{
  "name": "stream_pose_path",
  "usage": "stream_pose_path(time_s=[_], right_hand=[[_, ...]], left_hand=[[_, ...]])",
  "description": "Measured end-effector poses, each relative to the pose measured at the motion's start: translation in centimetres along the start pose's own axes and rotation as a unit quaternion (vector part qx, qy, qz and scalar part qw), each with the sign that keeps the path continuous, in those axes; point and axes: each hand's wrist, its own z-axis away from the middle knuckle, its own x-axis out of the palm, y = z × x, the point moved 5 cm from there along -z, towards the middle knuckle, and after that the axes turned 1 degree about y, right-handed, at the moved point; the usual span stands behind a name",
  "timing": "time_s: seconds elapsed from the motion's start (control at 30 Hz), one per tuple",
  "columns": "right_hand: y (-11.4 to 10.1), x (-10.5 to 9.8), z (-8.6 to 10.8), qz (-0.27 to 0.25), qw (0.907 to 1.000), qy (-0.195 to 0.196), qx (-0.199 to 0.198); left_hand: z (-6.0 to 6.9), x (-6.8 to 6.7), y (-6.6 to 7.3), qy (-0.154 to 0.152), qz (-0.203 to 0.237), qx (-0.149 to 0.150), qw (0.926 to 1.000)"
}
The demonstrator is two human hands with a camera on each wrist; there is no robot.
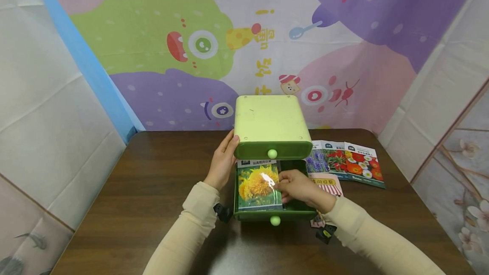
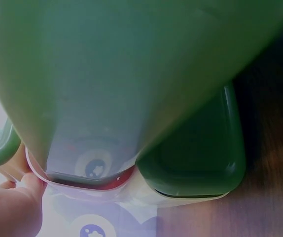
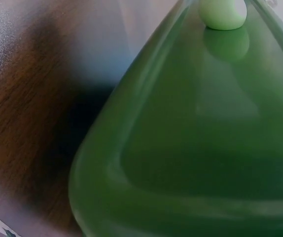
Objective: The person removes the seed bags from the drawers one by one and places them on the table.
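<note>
A small light-green drawer cabinet (image 1: 269,116) with dark-green drawer fronts stands on the table. Its lower drawer (image 1: 252,214) is pulled out. My left hand (image 1: 223,162) rests against the cabinet's left side, fingers fairly straight; the left wrist view catches part of that hand beside the cabinet edge. Inside the drawer lies a seed packet (image 1: 257,190) picturing yellow flowers. My right hand (image 1: 299,186) reaches into the drawer and pinches the packet's right edge, its fingertips partly hidden. The drawer's green front (image 3: 195,128) fills much of the right wrist view, which does not show the hand.
Several seed packets with flower pictures (image 1: 364,165) lie fanned out right of the cabinet. Nearer the drawer is a card with red stripes (image 1: 327,183). A round knob (image 1: 275,220) sticks out from the lower drawer. A cartoon-print curtain (image 1: 172,33) hangs behind the table.
</note>
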Motion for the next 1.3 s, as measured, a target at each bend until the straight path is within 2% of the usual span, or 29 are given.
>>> stream_pose_path(time_s=[0.37,0.63,0.83,1.07,1.3], right_hand=[[0.0,-0.7,-0.2,-0.012,0.9997,0.021,-0.002],[-0.6,-1.6,0.5,-0.022,0.9993,0.027,0.015],[-0.7,-2.2,1.3,-0.030,0.9992,0.015,0.023],[-0.4,-2.8,1.6,-0.066,0.9974,0.002,0.027],[-0.4,-3.1,2.2,-0.079,0.9964,-0.026,0.015]], left_hand=[[-0.1,0.0,0.0,-0.001,0.005,0.004,1.0000],[-0.1,0.0,0.0,0.002,-0.004,0.000,1.0000],[0.0,-0.1,0.0,0.003,-0.002,-0.002,1.0000],[-0.1,-0.1,-0.1,0.005,0.002,-0.003,1.0000],[-0.2,-0.1,-0.1,0.006,0.001,-0.001,1.0000]])
